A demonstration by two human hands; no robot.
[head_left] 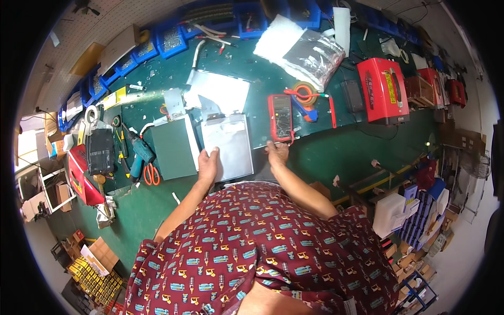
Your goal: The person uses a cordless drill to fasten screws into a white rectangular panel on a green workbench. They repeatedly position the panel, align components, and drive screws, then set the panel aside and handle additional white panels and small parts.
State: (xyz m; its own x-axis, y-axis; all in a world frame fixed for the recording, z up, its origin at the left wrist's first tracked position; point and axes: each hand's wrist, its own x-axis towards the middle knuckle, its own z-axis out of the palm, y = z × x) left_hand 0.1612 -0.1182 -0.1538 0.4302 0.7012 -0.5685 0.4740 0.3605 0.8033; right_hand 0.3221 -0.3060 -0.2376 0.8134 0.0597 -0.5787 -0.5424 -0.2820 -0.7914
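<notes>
My left hand (208,164) grips the left edge of a flat silver-white rectangular pouch (229,147), thumb on top. The pouch lies at the bench's near edge, just in front of my body. My right hand (277,155) is at the bench edge with its fingers curled, just below a red-cased multimeter (281,118). Whatever its fingers hold, if anything, is hidden. Left of the pouch lies a dark green flat panel (173,150) with a grey metal tab (174,101) at its top. Farther back, a shiny white sheet (223,90) catches bright glare.
Orange-handled scissors (151,174) and a teal power drill (140,148) lie left. Tape rolls (304,93) and a red lead (332,111) sit right of the multimeter. A red case (383,90) stands farther right. Blue bins (170,42) line the back; a foil-wrapped pack (315,55) lies before them.
</notes>
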